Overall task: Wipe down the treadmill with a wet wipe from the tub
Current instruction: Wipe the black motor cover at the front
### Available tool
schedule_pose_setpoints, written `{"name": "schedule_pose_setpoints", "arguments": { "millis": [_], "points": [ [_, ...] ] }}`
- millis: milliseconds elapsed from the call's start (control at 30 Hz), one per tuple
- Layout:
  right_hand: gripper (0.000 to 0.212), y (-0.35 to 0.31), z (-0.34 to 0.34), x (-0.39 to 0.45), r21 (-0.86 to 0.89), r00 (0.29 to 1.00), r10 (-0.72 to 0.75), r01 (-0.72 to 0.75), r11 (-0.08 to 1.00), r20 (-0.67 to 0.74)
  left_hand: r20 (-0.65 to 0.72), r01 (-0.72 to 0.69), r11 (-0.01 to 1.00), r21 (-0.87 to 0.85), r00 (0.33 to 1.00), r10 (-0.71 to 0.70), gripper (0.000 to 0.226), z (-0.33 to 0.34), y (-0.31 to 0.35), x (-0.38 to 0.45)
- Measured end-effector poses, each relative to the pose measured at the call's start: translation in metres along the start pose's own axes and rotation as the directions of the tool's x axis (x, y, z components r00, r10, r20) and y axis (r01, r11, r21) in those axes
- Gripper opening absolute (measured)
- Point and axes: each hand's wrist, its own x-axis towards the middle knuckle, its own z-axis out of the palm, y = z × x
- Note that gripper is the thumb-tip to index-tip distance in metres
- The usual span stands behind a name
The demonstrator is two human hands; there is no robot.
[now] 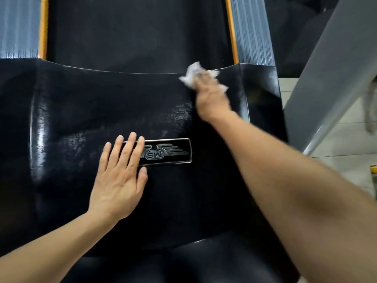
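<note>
Now right hand [210,97] presses crumpled wet wipe [192,75] onto treadmill cover [102,99].

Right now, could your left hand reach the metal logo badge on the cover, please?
Very likely yes: the left hand lies flat on the black cover, its fingers already overlapping the badge, with nothing between.

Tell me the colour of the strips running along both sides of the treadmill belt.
Orange strips edge the black belt, clearest in the head view.

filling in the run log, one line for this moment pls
stage: wiping | right hand: presses wet wipe on motor cover | left hand: flat beside badge
</note>
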Motion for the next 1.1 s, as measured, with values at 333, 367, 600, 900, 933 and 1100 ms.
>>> {"name": "schedule_pose_setpoints", "arguments": {
  "millis": [333,367,600,900,933,1100],
  "points": [
    [0.060,0.031,-0.009,-0.174,-0.021,0.988,0.130,-0.132,0.991,-0.084,0.021,0.088,0.996,0.011,0.996,-0.088,0.068,-0.015,0.017,0.008],
    [0.062,0.020,-0.008,-0.207,0.009,0.985,0.145,-0.145,0.989,-0.089,0.026,0.071,0.997,0.012,0.997,-0.072,0.068,-0.017,0.025,0.015],
    [0.059,0.028,-0.008,-0.204,0.024,0.991,0.118,-0.117,0.993,-0.068,0.080,-0.088,0.996,0.035,0.993,0.085,0.067,0.006,0.073,0.038],
    [0.054,0.085,-0.033,0.055,-0.241,0.996,0.027,-0.005,0.971,0.086,0.019,-0.080,0.996,0.032,0.997,0.079,0.067,0.013,0.072,0.036],
    [0.054,0.086,-0.034,0.055,-0.241,0.996,0.022,0.001,0.971,0.091,0.025,-0.083,0.996,0.031,0.996,0.083,0.067,0.013,0.072,0.036],
    [0.057,0.075,-0.021,-0.040,-0.206,1.000,0.016,-0.020,0.978,-0.021,0.066,-0.087,0.996,0.025,0.994,0.085,0.066,0.010,0.073,0.038]
  ]
}}
